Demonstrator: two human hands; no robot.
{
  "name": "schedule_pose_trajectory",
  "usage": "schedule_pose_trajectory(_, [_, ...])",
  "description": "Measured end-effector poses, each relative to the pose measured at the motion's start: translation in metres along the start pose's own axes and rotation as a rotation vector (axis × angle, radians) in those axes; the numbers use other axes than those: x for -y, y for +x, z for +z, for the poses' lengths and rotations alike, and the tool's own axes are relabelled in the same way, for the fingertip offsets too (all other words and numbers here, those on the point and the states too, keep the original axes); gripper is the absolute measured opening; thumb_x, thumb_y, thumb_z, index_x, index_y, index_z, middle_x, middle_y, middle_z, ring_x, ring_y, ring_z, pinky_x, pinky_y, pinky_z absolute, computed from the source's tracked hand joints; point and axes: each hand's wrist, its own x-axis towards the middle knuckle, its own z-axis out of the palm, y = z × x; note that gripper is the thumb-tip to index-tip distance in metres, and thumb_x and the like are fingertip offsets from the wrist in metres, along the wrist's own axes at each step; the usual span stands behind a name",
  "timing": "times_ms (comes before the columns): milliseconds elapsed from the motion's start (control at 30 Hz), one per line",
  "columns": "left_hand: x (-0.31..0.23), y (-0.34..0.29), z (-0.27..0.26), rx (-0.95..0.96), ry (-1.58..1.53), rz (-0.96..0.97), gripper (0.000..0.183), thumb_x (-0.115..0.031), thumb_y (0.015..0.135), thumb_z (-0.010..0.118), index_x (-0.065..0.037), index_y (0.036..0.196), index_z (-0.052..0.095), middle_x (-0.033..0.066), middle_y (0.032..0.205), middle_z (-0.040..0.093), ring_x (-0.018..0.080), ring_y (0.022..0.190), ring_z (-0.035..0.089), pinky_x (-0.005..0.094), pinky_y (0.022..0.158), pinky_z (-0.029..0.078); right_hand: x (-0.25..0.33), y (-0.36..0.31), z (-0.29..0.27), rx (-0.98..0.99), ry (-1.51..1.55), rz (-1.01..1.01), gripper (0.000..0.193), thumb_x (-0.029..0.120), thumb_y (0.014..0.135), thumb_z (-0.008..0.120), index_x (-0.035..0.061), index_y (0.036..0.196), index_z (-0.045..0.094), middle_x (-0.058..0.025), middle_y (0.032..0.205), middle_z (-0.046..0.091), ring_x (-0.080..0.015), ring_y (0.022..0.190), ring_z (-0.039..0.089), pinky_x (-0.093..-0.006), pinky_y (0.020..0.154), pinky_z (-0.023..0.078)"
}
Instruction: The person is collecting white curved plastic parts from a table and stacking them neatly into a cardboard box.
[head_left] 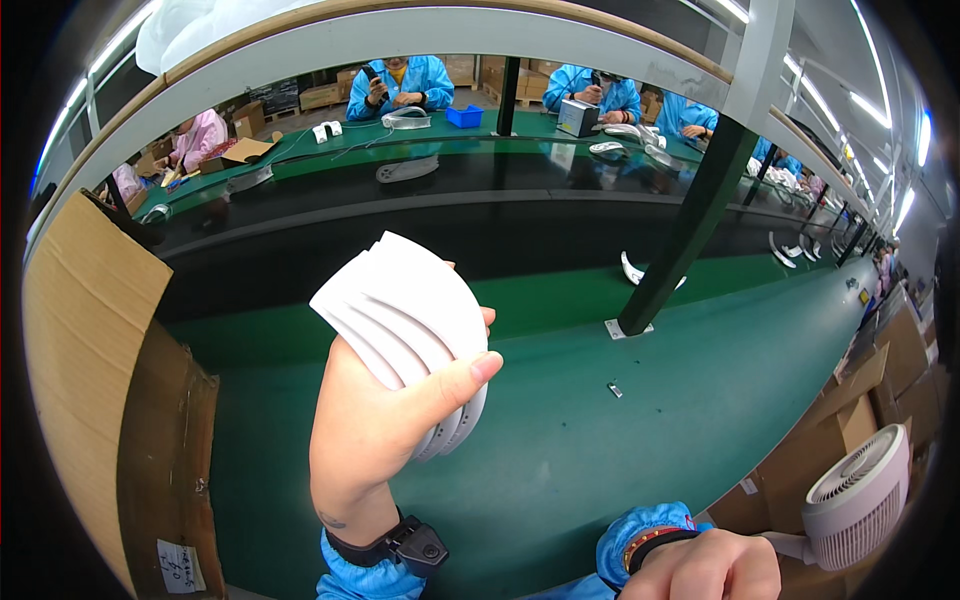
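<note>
Green factory bench (600, 440) | left hand (375, 420) grips a fanned stack of white curved shells (405, 320), raised mid-scene | right hand (705, 565) fisted, empty, near edge | advice: keep thumb pressed so shells stay aligned.

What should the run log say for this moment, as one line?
left hand: holds stack of white curved parts above green table | right hand: closed fist, low edge | cardboard box left | white fan right

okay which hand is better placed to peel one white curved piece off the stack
Right, probably. The left hand already grips the stack of white curved pieces; the right hand is closed at the lower edge and seems to hold nothing.
</note>
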Motion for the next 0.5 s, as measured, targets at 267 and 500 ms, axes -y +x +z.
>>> schedule_pose_trajectory(267, [0.0, -0.002, -0.005, -0.007, 0.001, 0.006, 0.067, -0.014, 0.066, 0.074, 0.004, 0.124, 0.044, 0.0175, 0.097, 0.064, 0.0245, 0.095, 0.062, 0.0363, 0.086, 0.047, 0.059, 0.039, 0.063, -0.919, -0.093, 0.904, 0.016, 0.0, 0.088, 0.053, -0.0088, 0.076, 0.059, -0.0185, 0.08, 0.053, -0.0182, 0.049, 0.051, -0.024, 0.043, 0.045])
schedule_pose_trajectory(500, [0.0, 0.0, -0.003, 0.003, -0.01, -0.009, 0.067, -0.014, 0.066, 0.074, 0.003, 0.123, 0.044, 0.018, 0.097, 0.064, 0.0254, 0.094, 0.063, 0.0367, 0.085, 0.047, 0.009, -0.021, 0.026, -0.272, -0.206, 0.057, 0.015, 0.003, 0.088, 0.055, -0.0054, 0.078, 0.062, -0.0174, 0.087, 0.055, -0.0217, 0.066, 0.053, -0.0266, 0.059, 0.046])
